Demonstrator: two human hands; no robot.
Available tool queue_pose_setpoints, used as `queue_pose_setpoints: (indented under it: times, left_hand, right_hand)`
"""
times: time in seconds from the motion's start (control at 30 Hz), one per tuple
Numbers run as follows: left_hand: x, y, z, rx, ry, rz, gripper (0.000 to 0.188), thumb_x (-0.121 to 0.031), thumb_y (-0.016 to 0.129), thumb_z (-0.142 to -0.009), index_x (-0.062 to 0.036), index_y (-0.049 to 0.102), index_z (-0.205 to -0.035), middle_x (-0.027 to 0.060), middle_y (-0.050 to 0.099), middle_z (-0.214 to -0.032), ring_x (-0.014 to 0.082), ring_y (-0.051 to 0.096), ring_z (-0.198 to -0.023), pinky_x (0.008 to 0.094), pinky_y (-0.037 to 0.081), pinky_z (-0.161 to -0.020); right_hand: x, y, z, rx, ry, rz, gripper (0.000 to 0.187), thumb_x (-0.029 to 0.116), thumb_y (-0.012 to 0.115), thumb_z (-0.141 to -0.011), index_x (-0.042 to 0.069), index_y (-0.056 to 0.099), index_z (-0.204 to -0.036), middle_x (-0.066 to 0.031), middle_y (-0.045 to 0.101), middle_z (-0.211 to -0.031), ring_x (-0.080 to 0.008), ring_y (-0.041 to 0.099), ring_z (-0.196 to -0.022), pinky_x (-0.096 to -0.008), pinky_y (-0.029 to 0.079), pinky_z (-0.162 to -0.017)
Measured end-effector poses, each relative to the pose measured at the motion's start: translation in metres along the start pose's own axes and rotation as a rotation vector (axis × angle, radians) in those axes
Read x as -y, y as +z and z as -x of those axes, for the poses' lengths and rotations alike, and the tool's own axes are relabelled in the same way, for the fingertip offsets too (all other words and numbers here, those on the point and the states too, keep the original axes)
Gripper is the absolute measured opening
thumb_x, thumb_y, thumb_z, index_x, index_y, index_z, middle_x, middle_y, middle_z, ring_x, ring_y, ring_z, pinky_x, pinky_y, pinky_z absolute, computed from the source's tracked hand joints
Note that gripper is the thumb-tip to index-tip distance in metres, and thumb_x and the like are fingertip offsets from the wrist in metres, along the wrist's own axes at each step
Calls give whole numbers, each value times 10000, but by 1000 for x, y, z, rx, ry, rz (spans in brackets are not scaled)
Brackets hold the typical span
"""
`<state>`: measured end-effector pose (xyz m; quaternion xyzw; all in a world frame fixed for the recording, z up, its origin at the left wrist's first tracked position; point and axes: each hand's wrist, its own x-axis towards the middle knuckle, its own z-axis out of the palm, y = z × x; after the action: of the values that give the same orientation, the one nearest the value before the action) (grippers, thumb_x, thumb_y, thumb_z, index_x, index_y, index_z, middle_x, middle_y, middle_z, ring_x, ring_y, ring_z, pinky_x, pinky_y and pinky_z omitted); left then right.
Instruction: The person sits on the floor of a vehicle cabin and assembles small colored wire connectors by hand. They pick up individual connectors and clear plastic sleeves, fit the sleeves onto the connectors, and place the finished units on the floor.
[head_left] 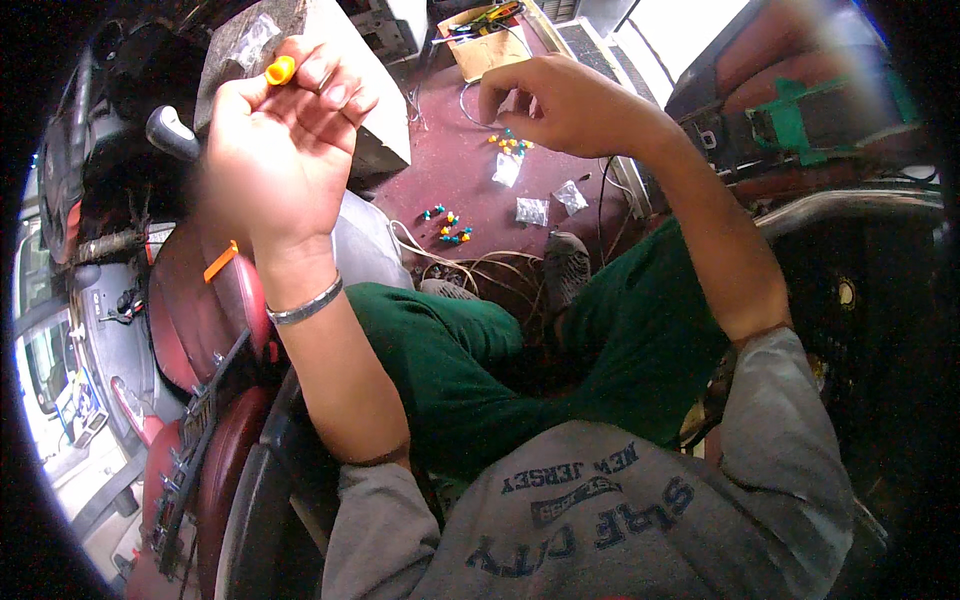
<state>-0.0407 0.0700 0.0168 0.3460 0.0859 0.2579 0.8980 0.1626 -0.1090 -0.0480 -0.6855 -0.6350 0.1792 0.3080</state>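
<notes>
Blur smears the left hand (285, 140) near the wrist; the yellow piece (281, 70) hides its far side. Whether the right hand (555, 105) (fingers curled inward) holds anything cannot be told. Coloured bits (512, 145) lie too small to identify; the lower edge cuts the grey shirt (640, 480).

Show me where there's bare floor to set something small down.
Red floor lies bare between the white box and the farther yellow pieces. It is crowded around the clear bags and, nearer the shoes, the white cables.
</notes>
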Motion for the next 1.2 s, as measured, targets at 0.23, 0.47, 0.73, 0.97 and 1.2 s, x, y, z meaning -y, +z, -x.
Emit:
queue_pose_setpoints:
  times: [0.23, 0.47, 0.73, 0.97, 1.2]
  left_hand:
    - [-1, -7, -5, 124, -16, -3, 113, -182, 464, -902, -82, 438, -856, 12, 372, -780, 149, 362, -712, 343, 369, -738]
    - [-3, -16, -8, 195, -46, -33, 212, -245, 443, -930, -49, 524, -939, 19, 444, -790, 168, 465, -712, 364, 447, -715]
    - [-9, -12, -8, 122, -56, -234, 225, -229, 458, -950, -36, 553, -1019, 16, 470, -850, 165, 473, -779, 352, 450, -772]
    - [-6, -16, -5, 195, -71, -274, 227, -232, 454, -953, -40, 558, -1012, 20, 489, -863, 165, 490, -794, 350, 459, -781]
    - [3, -21, -12, 49, -9, -544, 221, -269, 468, -1021, -73, 570, -1028, -10, 483, -840, 95, 461, -729, 281, 447, -728]
  right_hand:
    - [0, 17, -10, 59, 19, -29, 191, 105, 699, -860, 49, 755, -1033, -122, 773, -968, -256, 755, -877, -380, 588, -813]
    - [-94, 218, -53, 207, 241, 229, 205, 82, 736, -740, 18, 792, -927, -209, 765, -915, -333, 774, -851, -440, 621, -732]
    - [-136, 437, 49, 278, 433, -15, 201, 130, 746, -769, 135, 820, -955, -169, 768, -919, -361, 746, -901, -466, 598, -822]
    - [-103, 454, 69, 88, 401, -41, 279, 94, 634, -871, 211, 816, -1048, -143, 740, -1048, -357, 721, -1014, -460, 593, -857]
    - [-104, 247, -58, 266, 287, 389, 274, 113, 661, -820, 159, 790, -1058, -137, 773, -975, -362, 757, -883, -502, 615, -764]
